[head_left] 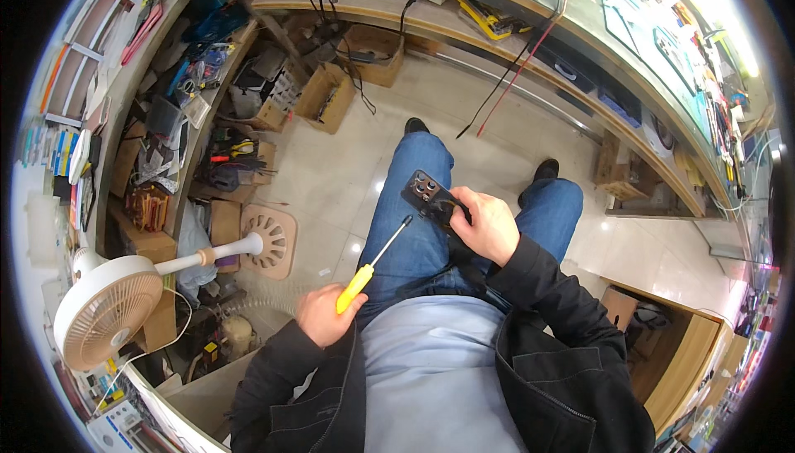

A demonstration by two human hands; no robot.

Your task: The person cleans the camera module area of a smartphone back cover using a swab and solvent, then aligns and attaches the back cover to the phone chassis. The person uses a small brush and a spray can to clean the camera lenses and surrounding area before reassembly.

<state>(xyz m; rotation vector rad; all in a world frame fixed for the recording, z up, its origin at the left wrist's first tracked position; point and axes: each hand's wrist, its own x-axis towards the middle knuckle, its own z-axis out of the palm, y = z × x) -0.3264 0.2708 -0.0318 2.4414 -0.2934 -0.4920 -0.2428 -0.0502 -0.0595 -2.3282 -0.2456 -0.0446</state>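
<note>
My left hand [325,315] is closed around the yellow handle of a screwdriver [355,288]. Its thin metal shaft slants up and to the right, ending in a dark tip just below the phone. Above my lap, my right hand [490,226] grips a black smartphone [425,188] by its near right end. The phone's far left end shows a square camera block with several round lenses. Whether the screwdriver tip touches the phone I cannot tell. My fingers hide part of the phone's right end.
A white pedestal fan [109,310] stands at the left, near shelves crammed with tools and parts. Cardboard boxes [325,97] sit on the tiled floor. Black and red cables [517,68] dangle from the workbench [364,7] ahead. A wooden cabinet [683,354] is at the right.
</note>
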